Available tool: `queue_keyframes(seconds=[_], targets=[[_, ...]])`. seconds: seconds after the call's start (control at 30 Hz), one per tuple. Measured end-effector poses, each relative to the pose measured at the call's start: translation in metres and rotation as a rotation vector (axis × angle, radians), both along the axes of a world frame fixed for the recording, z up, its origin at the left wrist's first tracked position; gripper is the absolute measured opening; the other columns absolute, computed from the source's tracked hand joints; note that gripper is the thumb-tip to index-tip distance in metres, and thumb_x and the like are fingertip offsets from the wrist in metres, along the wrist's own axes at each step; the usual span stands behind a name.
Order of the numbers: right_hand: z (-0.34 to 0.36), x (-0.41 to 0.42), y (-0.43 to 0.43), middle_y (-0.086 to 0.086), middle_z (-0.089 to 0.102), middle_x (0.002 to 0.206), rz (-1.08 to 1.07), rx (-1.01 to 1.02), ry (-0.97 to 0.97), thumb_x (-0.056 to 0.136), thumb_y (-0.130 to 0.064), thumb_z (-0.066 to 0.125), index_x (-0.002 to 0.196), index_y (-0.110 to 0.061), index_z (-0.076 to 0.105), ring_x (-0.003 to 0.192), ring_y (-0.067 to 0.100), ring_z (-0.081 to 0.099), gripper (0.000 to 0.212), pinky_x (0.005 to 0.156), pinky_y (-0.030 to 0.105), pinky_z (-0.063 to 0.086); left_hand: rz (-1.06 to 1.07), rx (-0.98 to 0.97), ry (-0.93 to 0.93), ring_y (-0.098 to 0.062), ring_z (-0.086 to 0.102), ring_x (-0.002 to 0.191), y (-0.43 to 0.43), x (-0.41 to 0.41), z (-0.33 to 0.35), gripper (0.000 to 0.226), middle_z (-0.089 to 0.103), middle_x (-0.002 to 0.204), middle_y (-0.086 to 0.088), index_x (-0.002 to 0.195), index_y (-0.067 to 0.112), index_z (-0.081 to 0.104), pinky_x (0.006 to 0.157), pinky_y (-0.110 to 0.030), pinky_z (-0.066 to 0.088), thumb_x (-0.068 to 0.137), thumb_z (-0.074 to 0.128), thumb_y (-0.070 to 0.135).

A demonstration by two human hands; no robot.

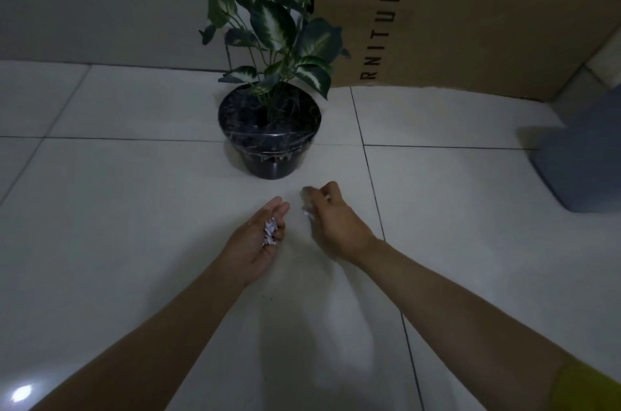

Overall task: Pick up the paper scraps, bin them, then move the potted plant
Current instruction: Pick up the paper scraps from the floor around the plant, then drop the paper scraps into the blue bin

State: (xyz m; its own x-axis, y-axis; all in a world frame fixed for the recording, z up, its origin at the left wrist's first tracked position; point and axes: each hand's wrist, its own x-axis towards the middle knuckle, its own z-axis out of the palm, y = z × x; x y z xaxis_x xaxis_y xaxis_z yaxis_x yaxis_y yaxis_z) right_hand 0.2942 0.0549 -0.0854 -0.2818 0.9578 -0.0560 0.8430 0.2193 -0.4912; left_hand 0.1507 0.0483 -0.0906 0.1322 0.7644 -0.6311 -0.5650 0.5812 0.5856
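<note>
A potted plant [270, 131] with green-and-white leaves stands in a black pot on the white tiled floor. Just in front of it, my left hand [258, 239] is palm up and cupped around a small heap of paper scraps [270, 232]. To its right, my right hand [331, 222] hovers low over the floor with its fingers curled and blurred; a small white scrap [307, 213] shows at its fingertips, and whether the fingers pinch it is unclear. A grey bin [584, 155] stands at the right edge, partly cut off.
A large cardboard box [470, 14] printed with letters leans against the wall behind the plant. A low grey ledge [100, 14] runs along the back left. Dark grout lines cross the floor tiles [134, 209].
</note>
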Motion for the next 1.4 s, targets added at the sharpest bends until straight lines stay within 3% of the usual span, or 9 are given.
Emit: queue_keyframes(seconds=[0.37,0.53,0.67,0.83,0.93,1.03,1.13,1.3,1.4], targets=[[-0.001,-0.013,-0.010,0.025,0.053,0.111,-0.053,-0.113,0.005,0.096,-0.006,0.037,0.106,0.006,0.048,0.094,0.034,0.055,0.019,0.068,0.026,0.031,0.058,-0.005,-0.098,0.001,0.050,0.035,-0.005,-0.014,0.012,0.044,0.041,0.145,-0.017,0.140,-0.003,0.036,0.038,-0.007,0.038,0.101,0.030,0.019],[0.025,-0.013,-0.005,-0.002,0.052,0.067,-0.473,-0.332,0.522,0.095,-0.015,0.036,0.071,-0.014,0.052,0.059,0.014,0.047,0.029,0.053,0.026,0.033,0.073,-0.014,-0.144,0.001,0.048,0.034,-0.005,-0.013,0.024,0.041,0.051,0.121,-0.009,0.134,0.000,0.042,0.036,-0.008,0.036,0.101,0.031,0.023],[0.051,-0.019,-0.004,-0.003,0.032,0.041,-0.687,-0.536,1.113,0.088,-0.014,0.030,0.056,-0.016,0.037,0.031,0.010,0.023,0.033,0.038,0.015,0.017,0.115,0.000,-0.192,0.000,0.046,0.033,-0.006,-0.007,0.040,0.034,0.057,0.094,-0.005,0.091,0.004,0.054,0.034,-0.009,0.033,0.101,0.033,0.028],[0.097,-0.020,-0.014,-0.001,0.032,0.047,-0.741,-0.381,1.355,0.091,-0.004,0.030,0.079,-0.010,0.057,0.032,0.008,0.030,0.030,0.036,0.018,0.023,0.188,0.019,-0.296,-0.004,0.045,0.029,0.000,0.011,0.078,0.043,0.053,0.078,-0.007,0.075,0.007,0.048,0.033,-0.007,0.032,0.099,0.031,0.039],[0.128,-0.010,-0.019,0.004,0.036,0.061,-0.872,-0.252,1.591,0.093,-0.003,0.032,0.075,-0.008,0.056,0.041,0.010,0.042,0.030,0.037,0.018,0.034,0.198,0.036,-0.394,-0.012,0.050,0.051,0.002,0.027,0.107,0.047,0.062,0.068,-0.012,0.072,0.005,0.049,0.041,-0.011,0.042,0.100,0.030,0.038],[0.154,-0.003,-0.026,0.012,0.049,0.077,-0.959,-0.162,1.799,0.096,-0.004,0.034,0.074,-0.004,0.052,0.064,0.019,0.055,0.029,0.064,0.024,0.053,0.167,0.080,-0.449,-0.016,0.057,0.058,-0.002,0.050,0.137,0.044,0.067,0.053,-0.009,0.068,0.006,0.050,0.056,-0.019,0.048,0.100,0.034,0.032],[0.174,-0.001,-0.037,0.013,0.054,0.079,-1.001,-0.132,1.882,0.095,-0.003,0.037,0.077,-0.006,0.053,0.068,0.023,0.057,0.024,0.088,0.040,0.049,0.086,0.120,-0.481,-0.019,0.063,0.052,-0.011,0.076,0.165,0.044,0.065,0.053,-0.008,0.065,0.007,0.052,0.063,-0.027,0.051,0.099,0.036,0.030],[0.204,0.016,-0.052,0.006,0.062,0.064,-0.969,0.032,1.860,0.088,-0.002,0.043,0.078,-0.012,0.060,0.059,0.022,0.061,0.022,0.061,0.031,0.054,-0.002,0.190,-0.461,-0.023,0.062,0.076,-0.027,0.113,0.195,0.042,0.070,0.060,-0.008,0.073,0.007,0.059,0.072,-0.032,0.051,0.098,0.035,0.031],[0.220,0.038,-0.056,0.006,0.069,0.071,-0.887,0.116,1.774,0.086,-0.004,0.045,0.079,-0.015,0.067,0.063,0.020,0.067,0.026,0.062,0.029,0.056,-0.030,0.201,-0.517,-0.022,0.063,0.081,-0.034,0.138,0.220,0.037,0.071,0.074,-0.006,0.078,0.009,0.064,0.073,-0.030,0.051,0.097,0.040,0.032]])
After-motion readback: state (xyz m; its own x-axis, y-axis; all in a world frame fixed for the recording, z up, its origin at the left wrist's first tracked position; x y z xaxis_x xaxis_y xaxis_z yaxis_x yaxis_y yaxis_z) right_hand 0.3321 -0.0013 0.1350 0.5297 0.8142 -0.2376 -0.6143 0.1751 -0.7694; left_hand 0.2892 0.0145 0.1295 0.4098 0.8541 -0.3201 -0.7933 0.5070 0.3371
